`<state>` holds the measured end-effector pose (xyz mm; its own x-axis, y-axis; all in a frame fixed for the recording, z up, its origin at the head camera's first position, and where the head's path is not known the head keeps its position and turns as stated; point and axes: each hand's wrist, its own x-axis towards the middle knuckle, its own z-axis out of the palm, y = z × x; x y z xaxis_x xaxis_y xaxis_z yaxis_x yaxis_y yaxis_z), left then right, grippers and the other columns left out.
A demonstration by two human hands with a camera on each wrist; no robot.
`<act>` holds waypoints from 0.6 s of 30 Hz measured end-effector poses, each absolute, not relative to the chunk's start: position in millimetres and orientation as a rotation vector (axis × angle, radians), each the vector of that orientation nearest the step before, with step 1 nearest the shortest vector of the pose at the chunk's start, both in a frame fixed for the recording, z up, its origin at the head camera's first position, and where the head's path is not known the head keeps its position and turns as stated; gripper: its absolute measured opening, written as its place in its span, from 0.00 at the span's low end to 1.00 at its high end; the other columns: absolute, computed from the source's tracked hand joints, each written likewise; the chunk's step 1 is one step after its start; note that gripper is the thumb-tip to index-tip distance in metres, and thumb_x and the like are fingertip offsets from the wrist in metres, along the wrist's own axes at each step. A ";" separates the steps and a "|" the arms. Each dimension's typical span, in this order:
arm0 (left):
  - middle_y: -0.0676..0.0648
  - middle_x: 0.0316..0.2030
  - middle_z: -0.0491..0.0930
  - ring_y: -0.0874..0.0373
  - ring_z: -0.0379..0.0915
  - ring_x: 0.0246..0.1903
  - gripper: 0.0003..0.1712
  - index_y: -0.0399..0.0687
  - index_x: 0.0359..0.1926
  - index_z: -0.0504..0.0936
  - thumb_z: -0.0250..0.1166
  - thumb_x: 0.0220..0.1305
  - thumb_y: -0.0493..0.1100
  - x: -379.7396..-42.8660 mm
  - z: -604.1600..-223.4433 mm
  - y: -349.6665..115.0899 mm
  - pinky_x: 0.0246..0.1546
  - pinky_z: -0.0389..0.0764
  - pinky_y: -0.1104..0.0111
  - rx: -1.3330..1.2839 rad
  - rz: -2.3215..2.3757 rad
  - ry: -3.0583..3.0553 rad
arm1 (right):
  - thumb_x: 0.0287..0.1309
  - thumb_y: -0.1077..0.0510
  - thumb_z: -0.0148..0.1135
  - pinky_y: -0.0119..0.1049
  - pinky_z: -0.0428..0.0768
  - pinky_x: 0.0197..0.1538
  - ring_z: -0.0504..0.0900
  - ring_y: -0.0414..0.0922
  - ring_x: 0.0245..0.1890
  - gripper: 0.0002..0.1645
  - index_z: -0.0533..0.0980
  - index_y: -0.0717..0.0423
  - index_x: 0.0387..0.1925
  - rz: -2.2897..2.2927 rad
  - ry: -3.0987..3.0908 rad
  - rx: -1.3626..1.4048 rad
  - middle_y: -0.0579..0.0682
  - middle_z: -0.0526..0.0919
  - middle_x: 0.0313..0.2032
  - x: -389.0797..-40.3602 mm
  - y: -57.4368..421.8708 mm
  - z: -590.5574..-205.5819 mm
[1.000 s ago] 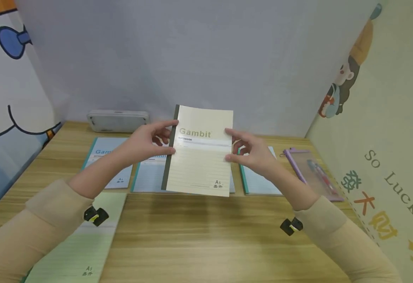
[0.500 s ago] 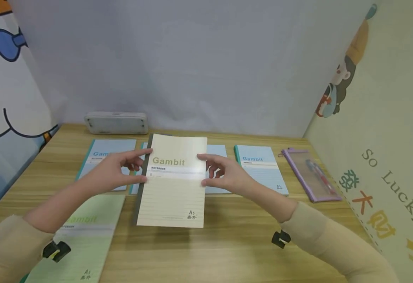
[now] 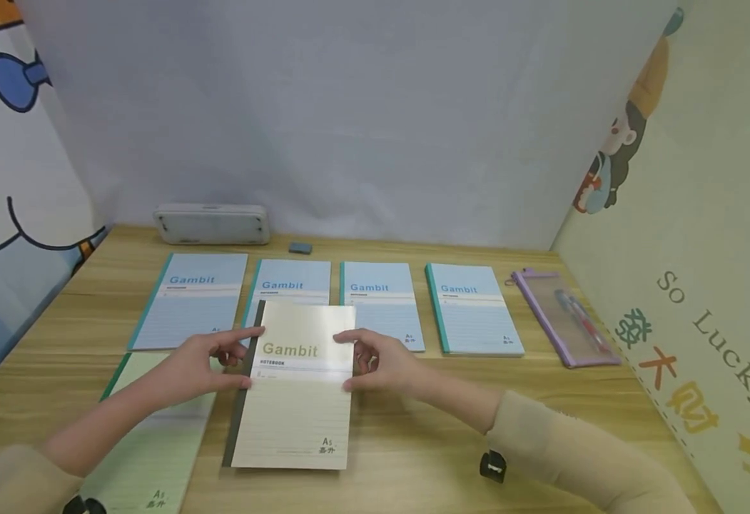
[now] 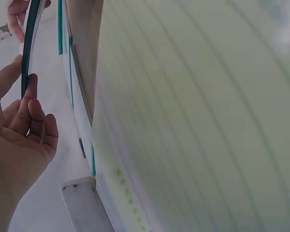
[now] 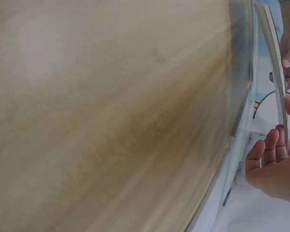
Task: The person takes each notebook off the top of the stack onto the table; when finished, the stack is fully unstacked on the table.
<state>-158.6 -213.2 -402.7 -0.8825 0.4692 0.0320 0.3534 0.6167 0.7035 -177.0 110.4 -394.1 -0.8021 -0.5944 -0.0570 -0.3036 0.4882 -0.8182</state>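
A cream Gambit notebook (image 3: 294, 414) with a dark spine is held up between both hands, above the table in the wrist views. My left hand (image 3: 198, 368) pinches its spine edge between thumb and fingers; the left wrist view shows this dark spine (image 4: 31, 43) in the grip. On the opposite edge my right hand (image 3: 387, 364) pinches the notebook, whose thin page edge (image 5: 275, 63) shows in the right wrist view. Just left of it, a green notebook (image 3: 156, 442) lies on the table, partly covered by my left forearm.
Behind stands a row of several blue notebooks (image 3: 474, 310) lying flat. A pale pencil case (image 3: 213, 224) and a small grey eraser (image 3: 300, 248) sit at the back. To the right is a purple-edged zip pouch (image 3: 567, 321) with pens.
Both hands have brought the cream notebook down and to the left, toward the near side. The blue notebooks and the eraser behind it have come into fuller view.
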 end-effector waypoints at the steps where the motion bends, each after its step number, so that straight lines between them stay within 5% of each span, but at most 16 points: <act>1: 0.56 0.36 0.77 0.63 0.71 0.32 0.45 0.52 0.67 0.67 0.72 0.48 0.57 -157.2 -405.9 -213.6 0.35 0.76 0.67 0.689 1.102 2.679 | 0.42 0.56 0.76 0.28 0.74 0.32 0.73 0.41 0.30 0.40 0.71 0.44 0.60 -1.186 2.413 -0.757 0.48 0.75 0.32 -175.6 109.6 -397.2; 18: 0.59 0.25 0.76 0.68 0.69 0.25 0.45 0.43 0.62 0.70 0.73 0.46 0.58 -144.3 -421.7 -221.5 0.28 0.69 0.72 0.768 0.937 2.419 | 0.42 0.54 0.76 0.22 0.72 0.30 0.72 0.31 0.24 0.38 0.73 0.52 0.58 -0.867 2.357 -1.061 0.41 0.78 0.25 -164.5 95.6 -425.9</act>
